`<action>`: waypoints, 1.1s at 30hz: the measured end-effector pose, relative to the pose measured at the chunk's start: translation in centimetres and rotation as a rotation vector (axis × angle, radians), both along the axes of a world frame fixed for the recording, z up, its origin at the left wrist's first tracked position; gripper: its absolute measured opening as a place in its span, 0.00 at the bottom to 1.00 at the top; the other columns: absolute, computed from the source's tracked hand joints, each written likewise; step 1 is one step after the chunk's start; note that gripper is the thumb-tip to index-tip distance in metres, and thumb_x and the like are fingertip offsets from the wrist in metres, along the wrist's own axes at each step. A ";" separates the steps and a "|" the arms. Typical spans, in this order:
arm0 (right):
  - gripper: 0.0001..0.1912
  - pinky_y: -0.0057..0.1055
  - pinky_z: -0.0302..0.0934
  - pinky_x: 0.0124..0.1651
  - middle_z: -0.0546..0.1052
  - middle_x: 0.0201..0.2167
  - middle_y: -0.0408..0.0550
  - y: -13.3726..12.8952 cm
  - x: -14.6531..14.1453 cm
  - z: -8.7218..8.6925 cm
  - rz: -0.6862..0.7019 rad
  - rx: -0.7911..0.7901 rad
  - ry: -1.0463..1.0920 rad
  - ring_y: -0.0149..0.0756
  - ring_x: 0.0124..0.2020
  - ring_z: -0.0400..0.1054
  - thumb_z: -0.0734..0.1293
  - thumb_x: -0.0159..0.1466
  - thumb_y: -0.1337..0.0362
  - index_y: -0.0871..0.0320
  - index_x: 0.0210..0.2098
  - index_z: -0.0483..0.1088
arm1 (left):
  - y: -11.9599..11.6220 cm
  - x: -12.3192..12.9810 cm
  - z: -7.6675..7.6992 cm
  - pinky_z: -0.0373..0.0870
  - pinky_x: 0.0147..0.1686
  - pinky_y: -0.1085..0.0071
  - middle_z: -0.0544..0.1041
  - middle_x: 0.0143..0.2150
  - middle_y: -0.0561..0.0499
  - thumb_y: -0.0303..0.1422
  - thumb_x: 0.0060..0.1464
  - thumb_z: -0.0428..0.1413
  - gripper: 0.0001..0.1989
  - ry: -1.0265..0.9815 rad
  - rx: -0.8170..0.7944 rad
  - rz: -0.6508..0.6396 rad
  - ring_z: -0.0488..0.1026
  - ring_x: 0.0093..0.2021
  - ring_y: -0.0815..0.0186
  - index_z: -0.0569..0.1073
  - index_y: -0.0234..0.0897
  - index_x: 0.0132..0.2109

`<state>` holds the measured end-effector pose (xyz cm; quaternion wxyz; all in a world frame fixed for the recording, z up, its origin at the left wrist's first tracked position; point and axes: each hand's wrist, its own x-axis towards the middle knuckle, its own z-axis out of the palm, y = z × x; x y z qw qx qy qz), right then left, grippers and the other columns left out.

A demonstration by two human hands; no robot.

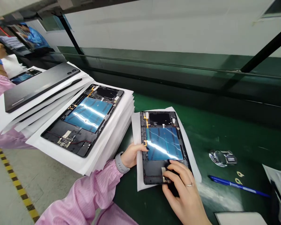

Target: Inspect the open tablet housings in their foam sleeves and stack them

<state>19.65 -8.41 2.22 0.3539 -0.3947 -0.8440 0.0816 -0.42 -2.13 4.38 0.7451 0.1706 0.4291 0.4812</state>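
An open tablet body (pixel 165 143) with a blue battery lies on white paper (pixel 189 150) over the green table. My left hand (pixel 132 153) grips the tablet's left edge and the paper, thumb on top near the battery. At the tablet's lower end, my right hand (pixel 184 187) has its fingers bent over a small circuit board (pixel 165 176); whether they pinch anything is hidden. Left of this, another open tablet body (pixel 84 118) rests on top of a tall stack of white sheets (pixel 117 131).
A grey tablet cover (pixel 41 86) tops another paper stack at left, beside a co-worker's arm (pixel 0 81). On the green table (pixel 215 128) at right lie a metal-rimmed magnifier (pixel 222 158), a blue pen (pixel 239 186) and small pale rings (pixel 239 177). Another person (pixel 35 37) is farther back.
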 end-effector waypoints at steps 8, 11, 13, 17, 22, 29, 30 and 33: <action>0.09 0.47 0.62 0.51 0.71 0.42 0.55 0.1 0.0 0.7 0.014 -0.005 -0.007 0.49 0.50 0.65 0.61 0.64 0.75 0.58 0.42 0.66 | 0.0 0.1 0.0 0.70 0.35 0.64 0.79 0.28 0.50 0.25 0.29 0.60 0.17 0.006 0.027 -0.027 0.75 0.30 0.60 0.78 0.33 0.34; 0.08 0.46 0.62 0.49 0.70 0.41 0.54 0.0 0.1 0.7 0.016 -0.019 -0.027 0.50 0.49 0.65 0.61 0.63 0.74 0.58 0.41 0.65 | 0.0 0.1 0.1 0.71 0.35 0.66 0.79 0.28 0.51 0.25 0.29 0.59 0.16 0.010 0.039 -0.030 0.75 0.31 0.61 0.78 0.34 0.33; 0.08 0.46 0.62 0.48 0.70 0.41 0.54 0.0 0.2 0.7 0.018 -0.029 -0.032 0.50 0.49 0.66 0.62 0.63 0.74 0.57 0.41 0.65 | 0.0 0.1 0.1 0.71 0.35 0.67 0.79 0.28 0.51 0.24 0.29 0.59 0.16 0.013 0.037 -0.026 0.74 0.31 0.62 0.78 0.34 0.32; 0.08 0.46 0.62 0.48 0.70 0.41 0.54 0.1 0.2 0.7 0.010 -0.020 -0.030 0.50 0.47 0.66 0.63 0.63 0.74 0.57 0.41 0.65 | 0.0 0.1 0.0 0.71 0.33 0.67 0.78 0.28 0.51 0.25 0.29 0.59 0.17 0.018 0.031 -0.032 0.74 0.30 0.62 0.78 0.34 0.33; 0.07 0.46 0.62 0.46 0.71 0.39 0.53 0.2 0.2 0.9 -0.024 0.021 -0.020 0.49 0.45 0.67 0.63 0.63 0.73 0.57 0.39 0.65 | 0.0 0.1 0.0 0.69 0.31 0.69 0.77 0.26 0.53 0.25 0.29 0.59 0.15 0.033 0.028 -0.027 0.73 0.28 0.64 0.77 0.35 0.31; 0.06 0.49 0.63 0.49 0.72 0.41 0.55 0.5 0.6 1.1 0.025 0.037 0.002 0.50 0.47 0.68 0.66 0.64 0.72 0.59 0.41 0.67 | 0.1 -0.2 -0.1 0.70 0.32 0.68 0.77 0.27 0.53 0.24 0.29 0.59 0.16 0.036 0.029 -0.014 0.73 0.29 0.63 0.77 0.34 0.33; 0.07 0.49 0.63 0.50 0.72 0.41 0.56 0.6 0.7 1.3 0.048 0.040 0.012 0.50 0.47 0.68 0.68 0.64 0.70 0.59 0.42 0.68 | 0.1 -0.2 0.0 0.69 0.32 0.68 0.77 0.27 0.53 0.24 0.29 0.59 0.17 0.032 0.025 -0.004 0.73 0.29 0.63 0.77 0.34 0.33; 0.12 0.49 0.62 0.51 0.72 0.43 0.56 0.9 1.4 2.2 0.026 0.081 0.106 0.51 0.47 0.68 0.70 0.63 0.62 0.59 0.44 0.68 | 0.1 -0.4 0.1 0.68 0.30 0.69 0.76 0.24 0.55 0.24 0.29 0.59 0.15 0.022 0.011 0.025 0.73 0.26 0.64 0.77 0.35 0.32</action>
